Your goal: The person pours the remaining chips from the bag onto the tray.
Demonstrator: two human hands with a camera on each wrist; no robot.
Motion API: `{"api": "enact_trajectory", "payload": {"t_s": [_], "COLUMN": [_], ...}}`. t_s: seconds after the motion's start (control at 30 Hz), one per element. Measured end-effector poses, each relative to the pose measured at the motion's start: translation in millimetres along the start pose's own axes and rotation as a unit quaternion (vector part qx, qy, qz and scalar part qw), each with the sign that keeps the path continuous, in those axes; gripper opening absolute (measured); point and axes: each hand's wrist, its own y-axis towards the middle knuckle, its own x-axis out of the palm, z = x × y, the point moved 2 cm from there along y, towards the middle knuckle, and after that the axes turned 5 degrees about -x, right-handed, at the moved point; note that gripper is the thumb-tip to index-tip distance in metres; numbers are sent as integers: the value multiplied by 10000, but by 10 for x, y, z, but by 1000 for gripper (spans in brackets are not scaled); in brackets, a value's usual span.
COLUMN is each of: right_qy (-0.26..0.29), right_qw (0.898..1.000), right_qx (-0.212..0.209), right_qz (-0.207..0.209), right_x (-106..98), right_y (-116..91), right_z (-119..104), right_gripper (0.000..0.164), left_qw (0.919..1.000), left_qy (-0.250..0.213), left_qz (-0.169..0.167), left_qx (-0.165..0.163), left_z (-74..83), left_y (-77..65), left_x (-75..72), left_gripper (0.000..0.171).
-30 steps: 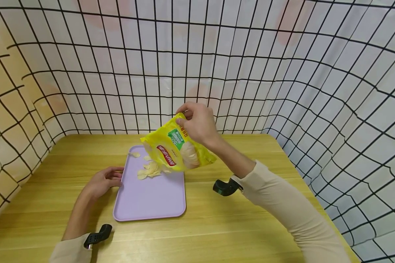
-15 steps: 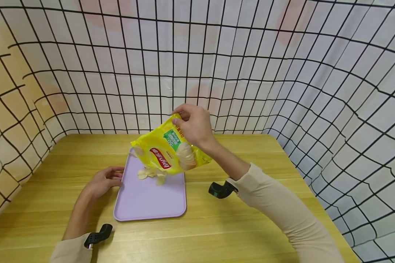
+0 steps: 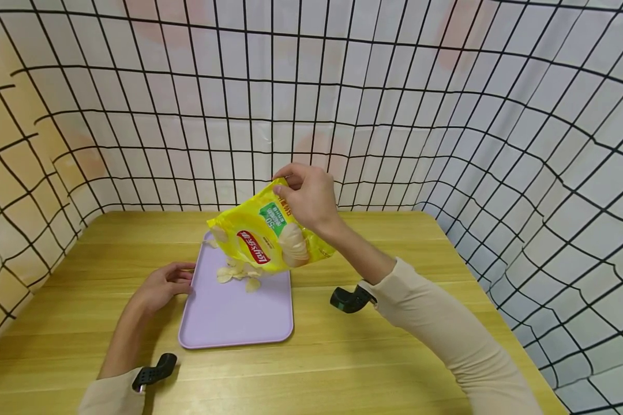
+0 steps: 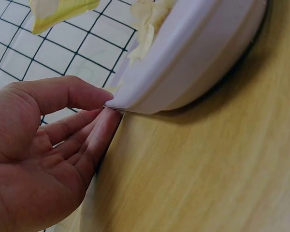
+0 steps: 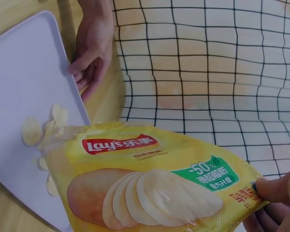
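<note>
My right hand [image 3: 311, 196] pinches the top corner of a yellow Lay's potato chip bag [image 3: 251, 248] between thumb and fingers. The bag hangs tilted over the far part of a lilac tray [image 3: 237, 323], its lower left end pointing down at the tray. Beneath it lie several pale potato chips [image 3: 231, 273], partly hidden by the bag in the head view. At the tray's left side, my left hand [image 3: 158, 286] holds the rim. In the left wrist view, its thumb [image 4: 87, 94] sits on the rim with the fingers underneath.
The tray stands on a wooden table [image 3: 374, 351]. A black grid mesh [image 3: 311, 75] before white cloth rises at the back and both sides. Each wrist wears a black camera mount, one by the left cuff [image 3: 154, 372], one by the right [image 3: 352, 300].
The bag and right hand have shifted slightly left. A chip now lies nearer the tray's middle, below the pile. The left hand and tray have stayed in place.
</note>
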Motion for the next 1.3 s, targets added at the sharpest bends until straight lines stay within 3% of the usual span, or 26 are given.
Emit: {"api": "enact_trajectory", "payload": {"t_s": [0.23, 0.43, 0.63, 0.83, 1.3], "right_qy": [58, 173, 211, 179, 195], "right_qw": [10000, 9986, 9995, 9986, 9991], "right_qx": [-8, -266, -237, -437, -342], "right_qz": [16, 418, -67, 234, 175], "right_x": [-14, -58, 76, 10, -22], "right_y": [-6, 28, -59, -40, 4], "right_z": [0, -84, -64, -94, -92], "right_gripper": [11, 12, 13, 12, 11], "left_qw": [10000, 9997, 9997, 9996, 9997], "left_qy": [-25, -112, 18, 58, -94], "left_qz": [15, -30, -12, -32, -58], "left_qx": [55, 232, 231, 279, 208], "left_z": [-5, -18, -20, -1, -5], "left_y": [0, 6, -1, 16, 20], "left_x": [4, -5, -17, -3, -9], "left_gripper": [61, 62, 62, 63, 64]}}
